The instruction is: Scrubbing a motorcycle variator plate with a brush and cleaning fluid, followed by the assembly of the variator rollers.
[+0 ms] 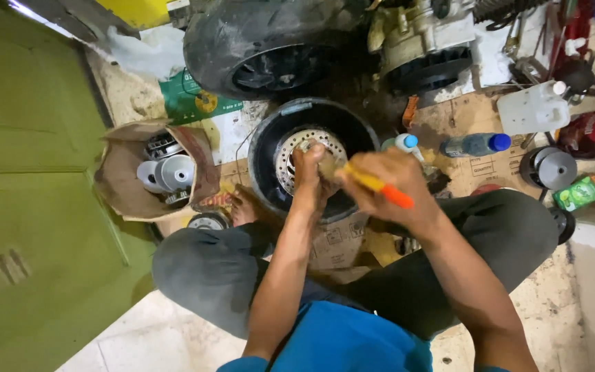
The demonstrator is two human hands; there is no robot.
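A small black wheel with a silver perforated brake disc (285, 162) lies flat on the cardboard in front of me. My left hand (308, 176) rests on the disc and grips a small dirty part over its hub. My right hand (387, 180) holds a brush with a yellow and orange handle (380, 186), its bristle end against the part in my left hand. My knees in grey trousers flank the wheel.
An open cardboard box (122, 172) with metal parts stands at the left. A scooter's rear tyre (242, 41) and engine (421, 34) are beyond. Two blue-capped bottles (475, 145), a white jug (535, 107), a round metal part (551, 167) and a green pouch (580, 193) lie at the right. A green door is at the far left.
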